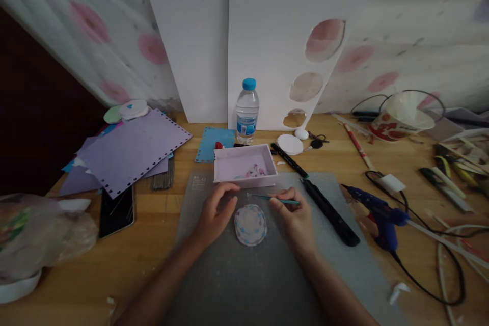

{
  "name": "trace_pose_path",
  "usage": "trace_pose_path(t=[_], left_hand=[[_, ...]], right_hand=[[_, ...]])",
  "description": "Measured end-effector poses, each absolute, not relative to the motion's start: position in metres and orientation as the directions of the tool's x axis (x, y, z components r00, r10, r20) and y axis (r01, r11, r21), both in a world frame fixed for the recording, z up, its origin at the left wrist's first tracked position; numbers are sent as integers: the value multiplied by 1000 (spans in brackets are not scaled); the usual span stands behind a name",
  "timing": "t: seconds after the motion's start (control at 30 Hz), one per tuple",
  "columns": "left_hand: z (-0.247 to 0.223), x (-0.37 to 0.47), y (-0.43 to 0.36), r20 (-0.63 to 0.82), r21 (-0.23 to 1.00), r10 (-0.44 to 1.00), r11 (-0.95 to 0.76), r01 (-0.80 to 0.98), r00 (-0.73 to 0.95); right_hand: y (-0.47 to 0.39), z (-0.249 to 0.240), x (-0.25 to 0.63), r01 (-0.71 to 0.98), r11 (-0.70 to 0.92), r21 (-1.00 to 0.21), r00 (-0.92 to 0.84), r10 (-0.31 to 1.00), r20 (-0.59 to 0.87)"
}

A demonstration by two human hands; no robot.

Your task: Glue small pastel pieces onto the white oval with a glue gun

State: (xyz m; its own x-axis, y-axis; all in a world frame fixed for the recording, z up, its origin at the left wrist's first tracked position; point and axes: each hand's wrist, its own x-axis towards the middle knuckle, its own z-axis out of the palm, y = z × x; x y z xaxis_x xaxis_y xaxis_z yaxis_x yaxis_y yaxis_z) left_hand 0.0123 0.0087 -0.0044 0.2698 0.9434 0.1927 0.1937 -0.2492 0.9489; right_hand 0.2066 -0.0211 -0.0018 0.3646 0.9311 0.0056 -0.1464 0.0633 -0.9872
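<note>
My right hand [294, 216] is closed around slim teal tweezers [269, 197], their tip pointing left just in front of the pink box. Whether anything sits at the tip is too small to tell. My left hand [214, 216] has thumb and index finger apart with nothing visible between them, close to the box's front left corner. Between the hands a round white disc [250, 225] with blue and pink bits round its edge lies flat on the grey cutting mat [244, 285]. The shallow pink box [239, 160] holds small pink and white pieces [255, 170].
A water bottle [247, 112] stands behind the box. To the right lie a black marker [290, 160], a black utility knife [330, 214] and a blue glue gun [382, 211] with its cord. Purple sheets [133, 150] and a phone [117, 211] are at left. White boards [267, 35] stand behind.
</note>
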Motion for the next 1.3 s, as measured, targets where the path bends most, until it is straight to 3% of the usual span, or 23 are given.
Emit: trace_pose_path(t=[0.13,0.4,1.0,1.3], left_hand=[[-7,21,10,114,966,954,-172,195,277],[-10,18,13,108,969,952,-165,184,285],[-8,17,12,116,975,932,-173,141,344],[-11,15,11,115,976,918,-176,129,379]], right_hand=[[-23,-4,200,-193,-5,-981,304,950,-64],[-22,-4,194,-224,-35,-974,282,954,-99],[-22,-7,195,-200,-19,-980,318,944,-84],[-23,-8,196,-94,-3,-996,384,922,-39]])
